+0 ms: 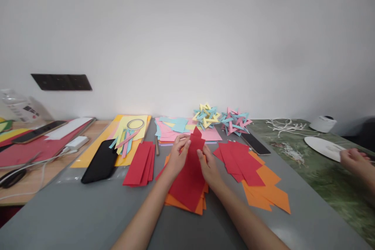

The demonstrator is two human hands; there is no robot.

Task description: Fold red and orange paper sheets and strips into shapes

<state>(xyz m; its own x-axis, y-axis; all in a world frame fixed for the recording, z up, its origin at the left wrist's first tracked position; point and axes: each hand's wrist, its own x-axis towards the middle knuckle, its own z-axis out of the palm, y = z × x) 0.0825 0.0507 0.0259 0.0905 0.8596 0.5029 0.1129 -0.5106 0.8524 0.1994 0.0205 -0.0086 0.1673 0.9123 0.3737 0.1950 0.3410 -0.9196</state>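
Observation:
Near the middle of the grey table, my left hand [178, 155] and my right hand [209, 166] hold a piece of red paper [195, 149] between them, with a pointed tip at its top. Fingers and thumbs of both hands close on its side edges. Beneath it lies a pile of red paper [187, 190] over orange sheets [200, 205]; where the held piece ends and the pile begins is hard to tell. Left of my hands are narrow red folded strips [140, 166]. To the right, red pieces [242, 162] lie partly over orange pieces [265, 189].
Behind are pastel paper sheets [172, 125] and two folded-paper star balls, one yellow-blue [206, 116], one pink-blue [235, 121]. A black phone [101, 162], a tape roll [135, 124] and scissors [13, 177] lie left. At right, another person's hand [356, 160] is by a white plate [322, 147].

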